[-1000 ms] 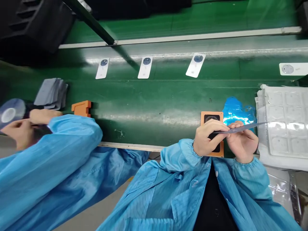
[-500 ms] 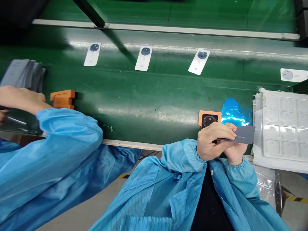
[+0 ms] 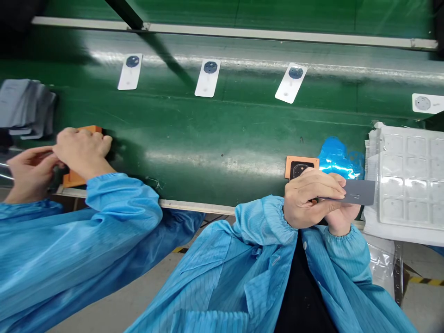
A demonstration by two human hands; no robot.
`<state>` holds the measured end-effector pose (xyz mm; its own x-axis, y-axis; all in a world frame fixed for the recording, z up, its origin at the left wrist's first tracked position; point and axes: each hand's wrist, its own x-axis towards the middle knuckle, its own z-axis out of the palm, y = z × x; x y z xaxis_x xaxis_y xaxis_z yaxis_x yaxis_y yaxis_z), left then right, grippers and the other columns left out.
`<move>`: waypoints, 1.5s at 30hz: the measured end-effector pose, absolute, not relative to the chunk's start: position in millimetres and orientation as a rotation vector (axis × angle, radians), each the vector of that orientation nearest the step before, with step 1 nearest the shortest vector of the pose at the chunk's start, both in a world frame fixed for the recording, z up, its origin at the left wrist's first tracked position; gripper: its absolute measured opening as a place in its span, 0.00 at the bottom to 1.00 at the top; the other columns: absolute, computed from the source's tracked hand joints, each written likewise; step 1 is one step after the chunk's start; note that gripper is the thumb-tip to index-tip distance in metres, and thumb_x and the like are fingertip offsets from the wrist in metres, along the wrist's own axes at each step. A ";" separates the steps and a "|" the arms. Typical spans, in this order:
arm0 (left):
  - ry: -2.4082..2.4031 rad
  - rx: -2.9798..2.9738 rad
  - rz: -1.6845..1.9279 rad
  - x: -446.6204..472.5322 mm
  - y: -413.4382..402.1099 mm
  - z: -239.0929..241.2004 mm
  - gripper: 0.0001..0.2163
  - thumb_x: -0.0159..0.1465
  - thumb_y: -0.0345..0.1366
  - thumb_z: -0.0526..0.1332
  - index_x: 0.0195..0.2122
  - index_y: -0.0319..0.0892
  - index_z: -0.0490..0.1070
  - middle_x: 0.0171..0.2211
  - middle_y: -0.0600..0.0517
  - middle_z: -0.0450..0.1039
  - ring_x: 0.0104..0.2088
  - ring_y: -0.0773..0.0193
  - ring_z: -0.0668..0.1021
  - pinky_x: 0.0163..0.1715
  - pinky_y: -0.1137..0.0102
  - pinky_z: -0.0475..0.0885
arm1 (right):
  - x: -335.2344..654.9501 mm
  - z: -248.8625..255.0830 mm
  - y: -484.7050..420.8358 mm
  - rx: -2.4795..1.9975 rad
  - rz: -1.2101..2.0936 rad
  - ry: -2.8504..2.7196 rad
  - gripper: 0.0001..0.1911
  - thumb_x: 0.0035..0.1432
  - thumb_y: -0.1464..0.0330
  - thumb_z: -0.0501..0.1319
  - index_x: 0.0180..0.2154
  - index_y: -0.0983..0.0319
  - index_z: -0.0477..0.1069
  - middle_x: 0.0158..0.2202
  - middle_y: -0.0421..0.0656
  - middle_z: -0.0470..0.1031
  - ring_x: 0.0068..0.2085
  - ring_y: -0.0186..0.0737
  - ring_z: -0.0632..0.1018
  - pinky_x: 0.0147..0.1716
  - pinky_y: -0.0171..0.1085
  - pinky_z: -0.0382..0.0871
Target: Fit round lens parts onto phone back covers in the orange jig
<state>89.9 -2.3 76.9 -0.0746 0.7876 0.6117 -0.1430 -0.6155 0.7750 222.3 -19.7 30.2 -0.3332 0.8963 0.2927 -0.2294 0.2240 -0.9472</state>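
My left hand [image 3: 310, 196] and my right hand [image 3: 342, 217] are closed together on a thin grey card [image 3: 359, 192], held flat just above the near edge of the green belt [image 3: 222, 129]. The card sticks out to the right of my fingers. Right behind my left hand lies an orange fixture [image 3: 301, 166] with a dark round part in its recess, partly hidden by my knuckles. A crumpled piece of blue film [image 3: 342, 157] lies beside the fixture on its right.
A stack of clear blister trays [image 3: 407, 180] sits at the right. Several white cards with dark discs [image 3: 208, 77] lie along the belt's far side. At the left a co-worker's hands [image 3: 81, 152] press on another orange fixture [image 3: 90, 130], near a pile of grey cards [image 3: 24, 106].
The grey card has turned from edge-on to flat in my hands. The co-worker's hands have come down onto the orange fixture at the left. The view has shifted slightly.
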 end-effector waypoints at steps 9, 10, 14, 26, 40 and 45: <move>0.819 1.535 1.515 65.1 5.9 75.2 0.07 0.64 0.39 0.70 0.34 0.42 0.77 0.33 0.51 0.81 0.36 0.63 0.82 0.42 0.65 0.76 | 244.2 35.0 -21.6 -0.971 1.163 -1.080 0.16 0.69 0.61 0.51 0.54 0.47 0.71 0.46 0.44 0.77 0.46 0.49 0.79 0.47 0.54 0.77; 0.873 1.502 1.384 59.6 9.3 71.2 0.09 0.63 0.41 0.71 0.33 0.41 0.78 0.32 0.51 0.81 0.35 0.64 0.81 0.41 0.66 0.76 | 246.9 40.9 -22.0 -1.019 1.086 -1.118 0.19 0.69 0.64 0.52 0.58 0.46 0.69 0.51 0.44 0.76 0.47 0.47 0.79 0.46 0.52 0.77; 0.826 1.035 1.017 49.8 19.8 46.5 0.19 0.53 0.50 0.76 0.31 0.38 0.77 0.30 0.51 0.79 0.32 0.64 0.80 0.37 0.67 0.76 | 245.1 71.1 -23.0 -1.133 0.891 -1.239 0.27 0.65 0.66 0.59 0.65 0.48 0.63 0.61 0.48 0.70 0.43 0.47 0.81 0.34 0.46 0.77; 0.647 0.950 0.949 53.2 17.5 24.4 0.27 0.52 0.61 0.73 0.35 0.40 0.76 0.30 0.48 0.79 0.34 0.56 0.83 0.39 0.59 0.79 | 198.1 96.0 -22.0 -1.128 0.498 -1.635 0.08 0.60 0.71 0.68 0.41 0.56 0.73 0.34 0.42 0.78 0.33 0.42 0.79 0.32 0.43 0.77; 0.862 1.413 0.907 37.1 30.5 4.9 0.17 0.56 0.55 0.73 0.32 0.46 0.82 0.34 0.47 0.82 0.40 0.50 0.84 0.42 0.49 0.81 | 196.1 98.1 -19.2 -1.097 0.366 -1.809 0.08 0.64 0.75 0.63 0.41 0.55 0.76 0.33 0.42 0.81 0.34 0.43 0.81 0.34 0.42 0.76; 0.870 0.970 1.008 36.6 35.3 11.2 0.21 0.52 0.50 0.77 0.36 0.37 0.81 0.37 0.45 0.83 0.39 0.56 0.84 0.45 0.60 0.79 | 202.3 59.7 6.1 -1.248 0.579 -1.621 0.04 0.64 0.67 0.66 0.35 0.58 0.76 0.31 0.41 0.80 0.31 0.41 0.79 0.32 0.40 0.74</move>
